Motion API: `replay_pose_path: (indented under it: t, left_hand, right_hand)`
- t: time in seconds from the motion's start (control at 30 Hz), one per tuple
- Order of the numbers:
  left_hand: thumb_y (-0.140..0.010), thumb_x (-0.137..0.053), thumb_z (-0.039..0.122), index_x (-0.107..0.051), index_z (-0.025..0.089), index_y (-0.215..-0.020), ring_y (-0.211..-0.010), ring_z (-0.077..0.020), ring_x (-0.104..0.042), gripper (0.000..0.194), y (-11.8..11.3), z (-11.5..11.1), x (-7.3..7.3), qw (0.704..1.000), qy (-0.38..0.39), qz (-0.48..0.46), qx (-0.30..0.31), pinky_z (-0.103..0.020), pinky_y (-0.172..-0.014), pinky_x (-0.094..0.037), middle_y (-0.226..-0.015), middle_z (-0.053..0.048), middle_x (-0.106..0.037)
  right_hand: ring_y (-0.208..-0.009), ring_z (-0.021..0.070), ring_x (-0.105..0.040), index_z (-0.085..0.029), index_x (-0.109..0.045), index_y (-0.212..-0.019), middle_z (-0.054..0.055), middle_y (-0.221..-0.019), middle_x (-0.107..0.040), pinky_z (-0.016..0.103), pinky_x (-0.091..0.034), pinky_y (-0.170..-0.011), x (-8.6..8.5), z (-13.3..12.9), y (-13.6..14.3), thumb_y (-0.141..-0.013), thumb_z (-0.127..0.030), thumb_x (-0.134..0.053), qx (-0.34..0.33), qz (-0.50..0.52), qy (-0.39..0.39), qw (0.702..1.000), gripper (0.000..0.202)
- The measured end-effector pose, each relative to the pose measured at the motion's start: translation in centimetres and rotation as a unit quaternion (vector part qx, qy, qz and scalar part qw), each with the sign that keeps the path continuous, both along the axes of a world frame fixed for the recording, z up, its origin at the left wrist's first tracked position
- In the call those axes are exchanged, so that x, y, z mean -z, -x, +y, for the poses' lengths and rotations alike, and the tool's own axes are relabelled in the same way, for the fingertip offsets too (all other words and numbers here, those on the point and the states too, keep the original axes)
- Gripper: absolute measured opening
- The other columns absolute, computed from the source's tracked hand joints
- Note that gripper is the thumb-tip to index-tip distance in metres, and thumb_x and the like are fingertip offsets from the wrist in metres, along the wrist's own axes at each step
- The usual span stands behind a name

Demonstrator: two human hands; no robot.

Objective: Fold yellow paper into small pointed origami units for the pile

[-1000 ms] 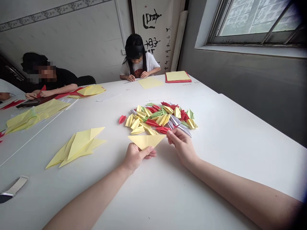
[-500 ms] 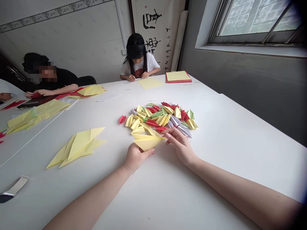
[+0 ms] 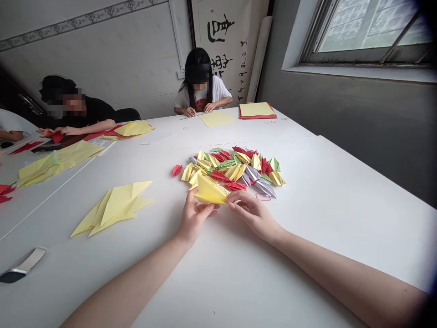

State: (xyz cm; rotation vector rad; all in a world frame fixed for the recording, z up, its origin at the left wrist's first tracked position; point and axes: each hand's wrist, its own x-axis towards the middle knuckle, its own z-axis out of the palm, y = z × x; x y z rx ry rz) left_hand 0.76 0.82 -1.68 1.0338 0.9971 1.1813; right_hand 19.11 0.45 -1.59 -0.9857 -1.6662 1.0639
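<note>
Between my two hands is a folded yellow paper, held up just above the white table. My left hand pinches its left side, thumb underneath and fingers behind. At its right tip, the fingers of my right hand close on the paper. Right behind it spreads a pile of small folded paper pieces in red, yellow, green and pale purple. One red folded piece lies apart at the pile's left. To the left of my hands lie several larger folded yellow papers.
A watch lies at the left front of the table. Yellow sheets spread along the left, and stacked yellow and red paper sits at the far edge. Across the table a person works; another person sits at left.
The yellow paper has turned in my hands, its flap now standing up. My right hand has moved slightly down and left onto the paper's tip. The view has shifted a little.
</note>
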Motion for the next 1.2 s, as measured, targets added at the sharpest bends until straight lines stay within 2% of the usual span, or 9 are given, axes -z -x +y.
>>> replay_pose_path:
  t: [0.17,0.23,0.3,0.43,0.57,0.73,0.83,1.0,1.2]
  left_hand:
    - [-0.084,-0.056,0.038,-0.057,0.022,-0.115,-0.090,-0.0197,-0.065,0.035,0.3,0.4,0.1,0.997,-0.003,-0.078,0.005,-0.038,-0.085,-0.050,-0.111,-0.005,-0.064]
    - [-0.087,-0.050,0.044,-0.063,0.019,-0.105,-0.090,-0.0201,-0.065,0.034,0.4,0.5,0.2,0.995,0.000,-0.095,0.004,-0.038,-0.085,-0.050,-0.105,-0.006,-0.066]
    - [-0.085,-0.054,0.044,-0.067,0.017,-0.098,-0.089,-0.0202,-0.065,0.033,0.4,0.6,0.2,0.996,0.005,-0.094,0.001,-0.038,-0.086,-0.049,-0.100,-0.007,-0.068]
    - [-0.076,-0.067,0.033,-0.070,0.017,-0.093,-0.098,-0.0219,-0.062,0.023,0.3,0.5,0.2,0.997,0.008,-0.081,0.005,-0.036,-0.088,-0.047,-0.102,-0.007,-0.069]
    - [-0.072,-0.069,0.031,-0.071,0.016,-0.092,-0.102,-0.0238,-0.060,0.025,0.3,0.5,0.0,0.996,0.020,-0.081,0.011,-0.034,-0.087,-0.046,-0.102,-0.008,-0.070]
    - [-0.070,-0.070,0.023,-0.068,0.017,-0.099,-0.103,-0.0224,-0.061,0.030,0.3,0.5,0.2,0.997,0.011,-0.076,0.031,-0.031,-0.088,-0.044,-0.106,-0.007,-0.069]
    - [-0.069,-0.073,0.020,-0.066,0.017,-0.101,-0.102,-0.0211,-0.061,0.033,0.3,0.5,0.2,0.998,-0.003,-0.053,0.037,-0.031,-0.088,-0.044,-0.106,-0.007,-0.069]
    - [-0.071,-0.074,0.029,-0.066,0.014,-0.098,-0.089,-0.0209,-0.065,0.032,0.1,0.3,0.0,0.999,0.003,-0.024,0.043,-0.033,-0.085,-0.046,-0.095,-0.010,-0.072]
    - [-0.070,-0.075,0.036,-0.068,0.013,-0.090,-0.081,-0.0212,-0.067,0.031,0.2,0.4,0.3,0.998,0.052,-0.018,0.003,-0.034,-0.079,-0.048,-0.090,-0.010,-0.073]
  right_hand:
    - [-0.095,0.0241,-0.059,-0.020,-0.066,-0.096,0.008,-0.103,-0.066,0.036,-0.048,-0.080,0.2,0.0,0.1,-0.089,-0.047,-0.051,0.006,-0.013,0.033,0.999,0.032]
    - [-0.100,0.0258,-0.059,-0.020,-0.067,-0.099,0.009,-0.108,-0.066,0.039,-0.048,-0.085,0.3,0.0,0.0,-0.090,-0.048,-0.050,0.007,-0.015,0.041,0.999,0.034]
    - [-0.105,0.0262,-0.057,-0.021,-0.068,-0.103,0.008,-0.111,-0.065,0.041,-0.046,-0.091,0.3,0.1,0.0,-0.091,-0.047,-0.049,0.000,-0.007,0.038,0.999,0.034]
    - [-0.111,0.0255,-0.055,-0.024,-0.070,-0.101,0.008,-0.115,-0.063,0.042,-0.043,-0.097,0.5,0.2,0.0,-0.090,-0.044,-0.051,0.005,0.010,0.023,1.000,0.029]
    - [-0.110,0.0257,-0.055,-0.024,-0.070,-0.096,0.009,-0.117,-0.059,0.039,-0.051,-0.088,0.9,0.3,0.1,-0.086,-0.041,-0.059,0.038,0.004,0.010,0.999,0.023]
    - [-0.117,0.0256,-0.051,-0.028,-0.065,-0.108,0.007,-0.127,-0.052,0.041,-0.050,-0.092,1.6,0.5,0.1,-0.083,-0.035,-0.063,0.054,-0.006,-0.021,0.998,0.026]
    - [-0.114,0.0258,-0.052,-0.029,-0.064,-0.112,0.007,-0.126,-0.052,0.042,-0.051,-0.090,1.8,0.6,0.1,-0.083,-0.035,-0.063,0.048,-0.015,-0.021,0.999,0.029]
    - [-0.108,0.0255,-0.055,-0.030,-0.063,-0.113,0.007,-0.119,-0.057,0.039,-0.053,-0.081,1.4,0.4,-0.1,-0.084,-0.035,-0.062,0.047,-0.028,-0.026,0.998,0.030]
    - [-0.103,0.0226,-0.056,-0.031,-0.056,-0.117,0.006,-0.118,-0.058,0.040,-0.051,-0.086,1.0,0.0,0.2,-0.085,-0.030,-0.062,0.037,0.039,-0.056,0.997,0.033]
